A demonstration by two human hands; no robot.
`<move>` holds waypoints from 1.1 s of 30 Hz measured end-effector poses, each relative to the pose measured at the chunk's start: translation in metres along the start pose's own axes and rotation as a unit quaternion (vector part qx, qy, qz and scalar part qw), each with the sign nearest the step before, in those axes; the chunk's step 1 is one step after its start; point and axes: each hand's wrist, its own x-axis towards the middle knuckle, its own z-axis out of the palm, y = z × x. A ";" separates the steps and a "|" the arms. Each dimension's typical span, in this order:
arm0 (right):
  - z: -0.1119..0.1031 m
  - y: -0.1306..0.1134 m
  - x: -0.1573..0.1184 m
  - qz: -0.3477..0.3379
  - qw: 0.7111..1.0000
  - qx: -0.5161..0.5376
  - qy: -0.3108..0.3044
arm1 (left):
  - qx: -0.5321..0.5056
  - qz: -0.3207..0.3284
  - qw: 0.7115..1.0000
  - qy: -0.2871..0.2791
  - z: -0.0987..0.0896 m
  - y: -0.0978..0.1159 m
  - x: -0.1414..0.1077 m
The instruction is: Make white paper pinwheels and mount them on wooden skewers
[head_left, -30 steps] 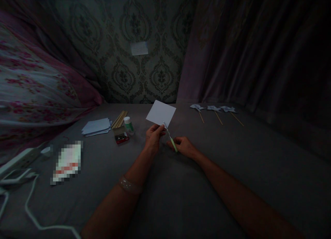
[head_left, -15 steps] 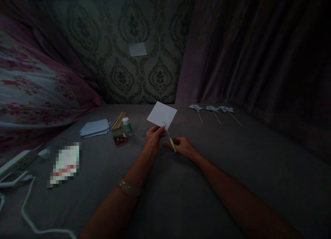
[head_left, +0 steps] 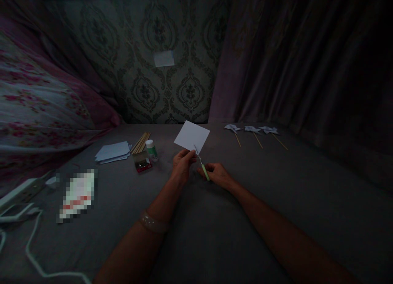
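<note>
A square white paper is held up near the middle of the head view, one corner pointing down toward me. My left hand pinches it near that lower corner. In my right hand are scissors with light green handles, their blades pointing up and away at the paper's lower corner. The blades overlap the paper beside my left fingertips. Whether the blades are parted is too small to tell.
On the left lie a paper stack, wooden sticks, a glue bottle, a small open box, a pixelated packet and a power strip. Several paper pinwheels on sticks lie back right.
</note>
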 end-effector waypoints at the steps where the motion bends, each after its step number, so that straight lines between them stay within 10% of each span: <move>1: 0.000 0.000 0.000 -0.001 1.000 -0.002 0.000 | -0.001 -0.001 1.000 0.001 0.000 0.000 0.000; 33: -0.002 0.001 0.001 -0.022 1.000 -0.001 0.007 | -0.020 -0.031 0.999 0.025 0.002 0.001 0.000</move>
